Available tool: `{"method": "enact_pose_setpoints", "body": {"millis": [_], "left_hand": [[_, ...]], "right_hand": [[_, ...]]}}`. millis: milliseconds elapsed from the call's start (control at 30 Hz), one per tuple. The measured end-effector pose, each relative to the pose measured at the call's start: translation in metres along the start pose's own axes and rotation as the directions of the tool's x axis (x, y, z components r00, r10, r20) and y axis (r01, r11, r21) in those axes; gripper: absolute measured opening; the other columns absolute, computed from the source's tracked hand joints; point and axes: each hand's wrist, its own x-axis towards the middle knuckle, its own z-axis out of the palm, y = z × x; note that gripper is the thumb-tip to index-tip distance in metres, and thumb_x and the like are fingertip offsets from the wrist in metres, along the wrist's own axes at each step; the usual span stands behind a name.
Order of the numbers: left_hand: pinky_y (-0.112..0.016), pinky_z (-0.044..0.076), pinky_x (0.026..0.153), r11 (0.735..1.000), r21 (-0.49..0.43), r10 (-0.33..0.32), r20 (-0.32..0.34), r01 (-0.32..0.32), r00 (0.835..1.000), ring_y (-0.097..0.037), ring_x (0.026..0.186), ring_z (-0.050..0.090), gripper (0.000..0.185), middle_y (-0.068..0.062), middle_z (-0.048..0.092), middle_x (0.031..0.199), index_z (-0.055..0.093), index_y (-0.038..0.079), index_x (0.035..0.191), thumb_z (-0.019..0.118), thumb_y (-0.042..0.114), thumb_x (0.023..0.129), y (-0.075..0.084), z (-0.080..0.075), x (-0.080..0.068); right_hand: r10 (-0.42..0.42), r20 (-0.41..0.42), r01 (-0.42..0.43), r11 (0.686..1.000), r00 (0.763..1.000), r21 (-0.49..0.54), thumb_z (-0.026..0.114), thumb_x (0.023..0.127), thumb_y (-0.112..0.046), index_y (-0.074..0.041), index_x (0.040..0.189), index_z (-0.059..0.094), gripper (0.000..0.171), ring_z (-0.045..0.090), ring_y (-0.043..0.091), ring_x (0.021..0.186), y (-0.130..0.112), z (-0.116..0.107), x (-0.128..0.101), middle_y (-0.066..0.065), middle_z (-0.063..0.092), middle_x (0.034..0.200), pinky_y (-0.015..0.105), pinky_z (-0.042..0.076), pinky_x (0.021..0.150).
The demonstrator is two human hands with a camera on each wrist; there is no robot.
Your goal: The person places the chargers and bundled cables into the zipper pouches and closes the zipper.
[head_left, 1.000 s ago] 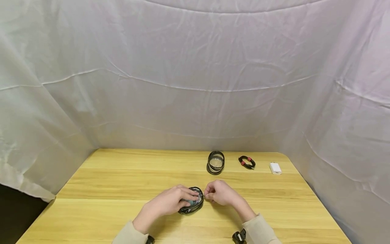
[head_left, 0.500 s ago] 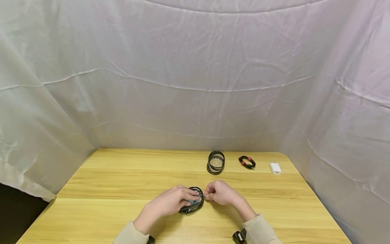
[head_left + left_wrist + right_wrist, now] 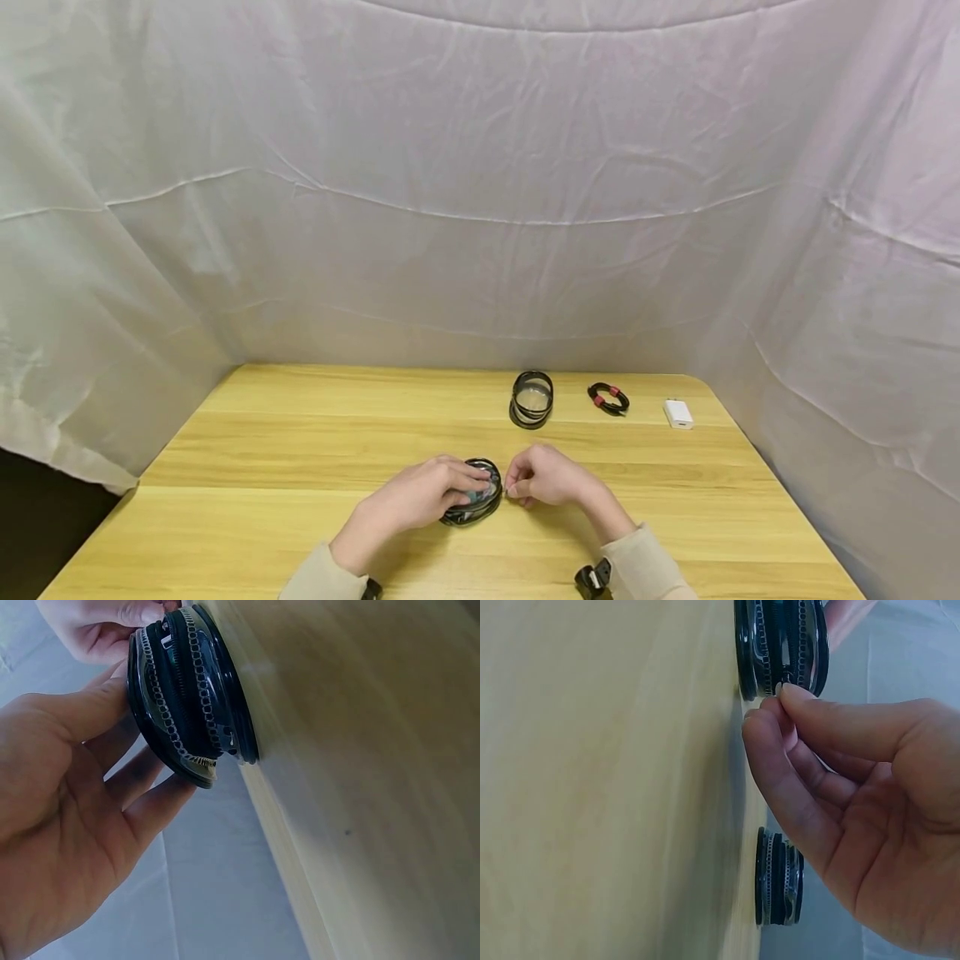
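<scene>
A small round zip pouch [image 3: 483, 497], clear with black trim, sits on the table and holds something bluish. My left hand [image 3: 423, 493] presses on its top with fingers spread and nearly straight; the left wrist view shows thumb and fingers [image 3: 161, 810] against the upper face. The zipper [image 3: 180, 686] runs around the pouch's side. At the right end of the pouch, my right hand [image 3: 551, 477] pinches the zipper pull between thumb and forefinger, as the right wrist view shows with the fingertips [image 3: 791, 694] right at the zipper. The pull itself is mostly hidden by those fingertips.
Behind the hands stands a second clear round pouch [image 3: 531, 402] with black trim. To its right lie a coiled black cable [image 3: 607, 400] with red ties and a white charger plug [image 3: 678, 414]. Grey cloth [image 3: 480, 275] hangs around the wooden table [image 3: 300, 467].
My right hand has shifted very slightly to the right, away from the pouch's edge. The left hand stays pressed on the pouch.
</scene>
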Motion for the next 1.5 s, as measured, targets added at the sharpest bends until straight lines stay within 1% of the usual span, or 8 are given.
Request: {"method": "enact_pose_setpoints", "body": {"millis": [200,500,667,767,900,1067,1200,1500], "left_hand": [[-0.041,0.05,0.11,1.0,-0.009,0.008,-0.002,-0.008,1.0,-0.022,0.128,0.062,0.034,0.005,0.068,0.137,0.075,0.015,0.13,0.072,0.009,0.096,-0.0024,-0.0001,0.0003],[-0.041,0.05,0.111,1.0,-0.022,0.004,0.014,-0.003,1.0,-0.022,0.129,0.061,0.034,0.006,0.067,0.139,0.073,0.015,0.132,0.072,0.012,0.097,-0.0024,-0.0017,-0.0023],[-0.041,0.05,0.111,1.0,-0.025,-0.004,0.022,0.005,1.0,-0.021,0.129,0.061,0.033,0.006,0.067,0.139,0.074,0.015,0.13,0.073,0.016,0.097,-0.0014,-0.0039,-0.0038],[-0.042,0.048,0.112,0.999,-0.038,-0.014,0.042,0.015,0.999,-0.021,0.13,0.059,0.035,0.006,0.066,0.141,0.074,0.016,0.131,0.075,0.019,0.096,-0.0004,-0.0044,-0.0032],[-0.043,0.047,0.113,0.998,-0.051,-0.018,0.063,0.022,0.998,-0.022,0.133,0.057,0.038,0.006,0.064,0.143,0.074,0.019,0.132,0.077,0.021,0.094,0.0015,-0.0044,-0.0025],[-0.041,0.049,0.111,0.997,-0.082,-0.007,0.063,0.012,0.998,-0.021,0.133,0.056,0.038,0.008,0.062,0.145,0.074,0.021,0.131,0.078,0.018,0.093,0.0012,-0.0032,-0.0024],[-0.04,0.049,0.111,0.995,-0.096,0.002,0.069,0.005,0.998,-0.02,0.135,0.055,0.04,0.009,0.061,0.147,0.073,0.021,0.133,0.078,0.018,0.093,0.0004,-0.0016,-0.0017],[-0.04,0.047,0.113,0.996,-0.091,-0.019,0.069,0.025,0.997,-0.019,0.134,0.056,0.041,0.009,0.062,0.145,0.073,0.018,0.133,0.077,0.018,0.093,0.0019,-0.0013,-0.0011]], "right_hand": [[0.016,0.004,-0.016,1.0,1.0,0.023,0.071,0.094,0.002,-0.002,0.083,0.07,0.011,0.068,0.02,0.068,-0.0015,-0.0007,-0.0008,0.005,0.069,0.077,0.035,0.062,0.062],[0.048,-0.037,-0.047,0.999,0.998,0.022,0.071,0.094,0.003,-0.003,0.085,0.069,0.011,0.066,0.019,0.067,-0.0036,0.0027,-0.0014,0.006,0.067,0.078,0.033,0.061,0.061],[0.05,-0.077,-0.051,0.999,0.996,-0.015,0.07,0.094,0.002,-0.003,0.084,0.069,0.012,0.067,0.02,0.066,-0.0058,0.0044,-0.0015,0.005,0.068,0.076,0.028,0.057,0.059],[0.05,-0.111,-0.055,0.997,0.993,-0.045,0.069,0.095,0.003,-0.003,0.084,0.07,0.013,0.066,0.019,0.065,-0.0054,0.0049,-0.0012,0.005,0.068,0.074,0.025,0.053,0.056],[0.049,-0.141,-0.058,0.997,0.989,-0.058,0.067,0.095,0.004,-0.004,0.083,0.07,0.014,0.063,0.017,0.064,-0.0037,0.0055,-0.0003,0.006,0.067,0.071,0.024,0.05,0.054],[0.029,-0.136,-0.035,0.998,0.99,-0.047,0.069,0.096,0.002,-0.005,0.084,0.071,0.013,0.063,0.017,0.064,-0.0036,0.0061,0.0009,0.005,0.067,0.072,0.025,0.053,0.055],[0.014,-0.125,-0.02,0.999,0.992,-0.046,0.069,0.096,0.0,-0.005,0.086,0.071,0.012,0.065,0.017,0.065,-0.0032,0.0059,0.0017,0.004,0.068,0.074,0.024,0.054,0.056],[0.002,-0.104,-0.008,0.999,0.995,-0.053,0.069,0.095,0.002,-0.005,0.086,0.071,0.011,0.066,0.016,0.067,-0.0019,0.0034,0.0018,0.003,0.069,0.077,0.023,0.054,0.056]]}}
